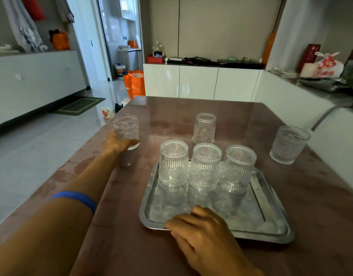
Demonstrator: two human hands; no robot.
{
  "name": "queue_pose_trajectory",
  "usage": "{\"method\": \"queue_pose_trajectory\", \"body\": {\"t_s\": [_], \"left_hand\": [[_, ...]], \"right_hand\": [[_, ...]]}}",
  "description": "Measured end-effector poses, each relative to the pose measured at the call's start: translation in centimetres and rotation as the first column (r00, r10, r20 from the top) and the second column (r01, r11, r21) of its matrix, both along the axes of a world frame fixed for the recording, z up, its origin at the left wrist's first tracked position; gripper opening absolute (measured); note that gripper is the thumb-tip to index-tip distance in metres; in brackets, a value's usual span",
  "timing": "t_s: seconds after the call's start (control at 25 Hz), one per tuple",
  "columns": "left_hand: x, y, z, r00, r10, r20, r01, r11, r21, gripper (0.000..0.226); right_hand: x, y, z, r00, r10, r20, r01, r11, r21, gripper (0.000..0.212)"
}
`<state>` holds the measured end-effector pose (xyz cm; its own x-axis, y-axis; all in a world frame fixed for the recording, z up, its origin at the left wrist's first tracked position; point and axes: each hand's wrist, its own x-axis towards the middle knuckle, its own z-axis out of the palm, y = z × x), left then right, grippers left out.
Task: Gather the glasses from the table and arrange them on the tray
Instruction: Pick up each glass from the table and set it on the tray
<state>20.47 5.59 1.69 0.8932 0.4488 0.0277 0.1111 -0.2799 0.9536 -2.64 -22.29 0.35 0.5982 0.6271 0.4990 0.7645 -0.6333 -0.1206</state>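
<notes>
A silver metal tray (pixel 257 218) lies on the brown table. Three ribbed glasses stand upside down in a row along its far side: left (pixel 173 163), middle (pixel 205 167), right (pixel 237 168). Behind the tray a fourth glass (pixel 204 127) stands upside down on the table. An upright glass (pixel 289 144) sits at the right. My left hand (pixel 117 143) grips another upright glass (pixel 126 129) near the table's left edge, lifted slightly. My right hand (pixel 201 228) rests on the tray's near left rim, fingers curled over it.
The brown table (pixel 320 206) runs close to a white counter on the right. An orange bag (pixel 134 83) stands on the floor beyond the table's far left corner. White cabinets line the back wall.
</notes>
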Motion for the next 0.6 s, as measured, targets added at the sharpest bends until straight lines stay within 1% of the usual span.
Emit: {"method": "queue_pose_trajectory", "body": {"t_s": [0.08,0.16,0.24,0.32,0.36,0.4,0.44,0.48,0.52,0.56,0.6], "left_hand": [[-0.5,0.0,0.1,1.0,0.013,0.019,-0.012,1.0,-0.025,0.079],[-2.7,-0.2,0.8,0.995,-0.009,0.098,0.01,1.0,-0.013,0.079],[-6.6,-0.3,2.1,0.975,-0.085,0.207,0.079,0.996,0.037,0.075],[-11.1,-0.1,4.0,0.942,-0.196,0.271,0.175,0.98,0.099,0.08],[-13.5,-0.1,4.9,0.924,-0.244,0.293,0.221,0.969,0.111,0.083],[-15.8,-0.1,5.7,0.904,-0.281,0.322,0.263,0.96,0.098,0.084],[-17.8,-0.4,6.4,0.882,-0.305,0.359,0.3,0.951,0.071,0.083],[-19.4,-1.0,6.7,0.863,-0.319,0.392,0.333,0.942,0.034,0.079],[-20.6,-1.9,6.8,0.848,-0.332,0.413,0.363,0.932,0.004,0.076],[-21.1,-3.0,6.7,0.845,-0.343,0.411,0.374,0.927,0.004,0.073],[-21.4,-4.2,6.3,0.852,-0.348,0.392,0.363,0.931,0.039,0.07]], "right_hand": [[0.1,0.1,0.1,0.999,0.008,-0.035,-0.006,0.999,0.039,0.01],[0.1,0.0,0.1,0.996,-0.008,-0.084,0.015,0.996,0.085,0.012],[-0.1,0.1,0.4,0.991,-0.03,-0.133,0.043,0.995,0.093,0.014],[-0.1,0.2,0.5,0.982,-0.037,-0.184,0.06,0.991,0.12,0.017],[-0.2,0.1,0.5,0.975,-0.032,-0.222,0.071,0.983,0.172,0.018],[-0.3,0.0,0.5,0.964,-0.019,-0.264,0.09,0.962,0.258,0.017],[-0.3,-0.1,0.6,0.953,-0.004,-0.303,0.125,0.915,0.382,0.015],[-0.4,-0.3,0.6,0.942,0.004,-0.336,0.181,0.835,0.519,0.011],[-0.4,-0.6,0.6,0.932,-0.003,-0.362,0.25,0.729,0.637,0.01],[-0.2,-1.0,0.5,0.927,-0.034,-0.374,0.313,0.62,0.719,0.014],[-0.1,-1.4,0.4,0.923,-0.08,-0.377,0.359,0.535,0.765,0.019]]}}
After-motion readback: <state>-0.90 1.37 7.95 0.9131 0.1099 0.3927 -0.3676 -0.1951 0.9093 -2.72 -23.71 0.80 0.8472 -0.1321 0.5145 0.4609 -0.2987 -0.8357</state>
